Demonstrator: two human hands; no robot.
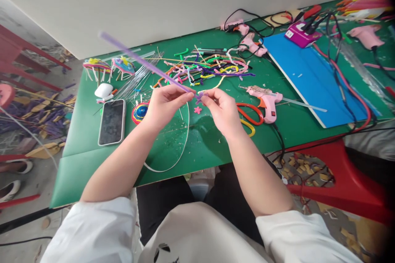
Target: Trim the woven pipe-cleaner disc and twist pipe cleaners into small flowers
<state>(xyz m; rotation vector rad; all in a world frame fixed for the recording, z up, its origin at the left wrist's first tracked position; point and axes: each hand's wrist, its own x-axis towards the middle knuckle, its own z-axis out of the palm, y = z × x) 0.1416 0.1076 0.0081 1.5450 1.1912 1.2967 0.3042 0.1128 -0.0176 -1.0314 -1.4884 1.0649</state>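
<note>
Purple stem [145, 62] is held above the green counter [92, 139]: the left hand [166, 104] pinches its shaft, the right hand [220, 109] pinches its near end. For a neat twist, I think, both grips should sit close together.

Pipe cleaner [145, 62]: one, lilac, fuzzy, long and straight. Held in the air at a slant, running from the upper left of the frame down to the centre. Lower end pinched by left hand [165, 104] and right hand [222, 109], just apart; tip bent into a small purple knot. Upper end blurred.
</note>
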